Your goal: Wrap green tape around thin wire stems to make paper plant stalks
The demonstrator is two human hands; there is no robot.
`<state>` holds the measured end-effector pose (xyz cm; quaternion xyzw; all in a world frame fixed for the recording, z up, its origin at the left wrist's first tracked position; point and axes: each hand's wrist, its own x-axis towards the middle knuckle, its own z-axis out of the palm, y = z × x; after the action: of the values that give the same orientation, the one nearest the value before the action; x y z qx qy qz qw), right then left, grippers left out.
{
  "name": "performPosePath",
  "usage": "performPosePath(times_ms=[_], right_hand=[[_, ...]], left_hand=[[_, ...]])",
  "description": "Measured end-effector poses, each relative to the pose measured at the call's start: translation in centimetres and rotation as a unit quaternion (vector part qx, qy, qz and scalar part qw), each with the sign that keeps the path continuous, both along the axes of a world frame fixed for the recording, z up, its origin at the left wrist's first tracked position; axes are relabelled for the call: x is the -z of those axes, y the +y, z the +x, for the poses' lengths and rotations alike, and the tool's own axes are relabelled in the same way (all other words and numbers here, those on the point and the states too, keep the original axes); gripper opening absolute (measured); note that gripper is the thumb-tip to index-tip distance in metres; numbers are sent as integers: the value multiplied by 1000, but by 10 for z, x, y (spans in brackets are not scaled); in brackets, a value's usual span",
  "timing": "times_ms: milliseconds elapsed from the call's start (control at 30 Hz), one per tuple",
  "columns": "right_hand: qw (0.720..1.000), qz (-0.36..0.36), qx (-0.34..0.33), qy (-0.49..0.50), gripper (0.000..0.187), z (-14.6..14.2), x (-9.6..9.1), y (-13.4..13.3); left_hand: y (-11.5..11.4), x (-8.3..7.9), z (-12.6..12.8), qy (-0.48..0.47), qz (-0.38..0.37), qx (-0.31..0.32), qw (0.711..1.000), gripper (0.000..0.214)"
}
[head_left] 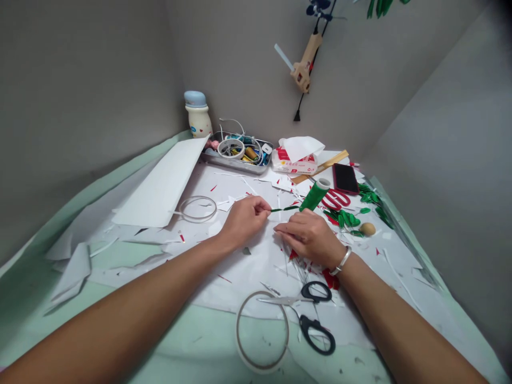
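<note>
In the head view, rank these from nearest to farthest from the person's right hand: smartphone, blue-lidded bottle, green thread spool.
1. Green thread spool: just beyond the right hand, leaning rightward in the picture.
2. Smartphone: farther back, to the right.
3. Blue-lidded bottle: farthest, at the back left.

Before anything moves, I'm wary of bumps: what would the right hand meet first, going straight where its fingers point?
Probably the left hand, which lies ahead of the right hand, though depth is unclear.

A tilted green thread spool [314, 196] rises just beyond the right hand [306, 234]; black-handled scissors [306, 324] and a tape roll [262, 368] obstruct nearer in; leftward, flat paper [232, 290] leaves room
</note>
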<state>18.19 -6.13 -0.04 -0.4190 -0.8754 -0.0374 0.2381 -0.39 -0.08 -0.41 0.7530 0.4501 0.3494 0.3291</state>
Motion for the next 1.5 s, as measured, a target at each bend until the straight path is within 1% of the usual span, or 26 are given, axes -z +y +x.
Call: performPosePath(times_ms=[100, 167, 233, 300, 333, 400, 433, 500, 567, 633, 700, 767, 833, 900, 967, 1067, 1200, 1367, 1500], right_hand=[[997, 21, 24, 67, 18, 4, -2, 0], [991, 14, 51, 120, 18, 7, -4, 2], [981, -13, 68, 181, 17, 10, -4, 4], [966, -51, 79, 243, 17, 14, -3, 6], [957, -67, 88, 269, 17, 16, -2, 8], [943, -91, 109, 301, 18, 20, -1, 11], [940, -98, 115, 305, 18, 21, 0, 12], [946, -98, 116, 287, 19, 22, 2, 12], [962, -92, 102, 236, 19, 18, 4, 11], [979, -86, 81, 167, 17, 13, 5, 8], [991, -79, 59, 95, 16, 6, 6, 5], [996, -61, 38, 43, 16, 1, 6, 2], [999, -38, 16, 15, 17, -1, 5, 0], [1000, -14, 2, 12, 18, -1, 3, -1], [1000, 9, 6, 28, 18, 1, 0, -2], [997, 33, 26, 71, 18, 4, -4, -1], [993, 24, 39, 111, 17, 9, -4, 2], [985, -13, 56, 161, 14, 15, -4, 7], [991, -32, 29, 127, 13, 10, -6, 5]], left_hand=[[-5, 0, 0, 61, 67, 55, 994, 15], [-9, -2, 1, 81, 81, 106, 988, 15], [-12, -4, 2, 77, 80, 158, 981, 15], [-13, -5, 2, 52, 45, 204, 976, 14], [-12, -6, 2, 33, 12, 223, 974, 12], [-11, -7, 2, -19, -65, 240, 968, 8], [-10, -8, 2, -50, -102, 239, 964, 8], [-9, -10, 2, -112, -161, 216, 957, 11], [-9, -13, 1, -158, -185, 172, 954, 15], [-8, -13, 2, -176, -175, 121, 961, 16], [-6, -11, 2, -167, -147, 74, 972, 16], [-3, -7, 2, -130, -109, 34, 985, 15], [-1, -3, 2, -68, -55, 8, 996, 13], [0, -1, 1, -1, 8, 3, 1000, 11], [-1, 0, 1, 52, 63, 20, 996, 12], [-6, -3, 0, 94, 109, 49, 988, 15], [-10, -5, 0, 101, 122, 50, 986, 15], [-8, -2, 1, 93, 107, 33, 989, 14], [-7, -2, 1, 86, 100, 24, 991, 15]])
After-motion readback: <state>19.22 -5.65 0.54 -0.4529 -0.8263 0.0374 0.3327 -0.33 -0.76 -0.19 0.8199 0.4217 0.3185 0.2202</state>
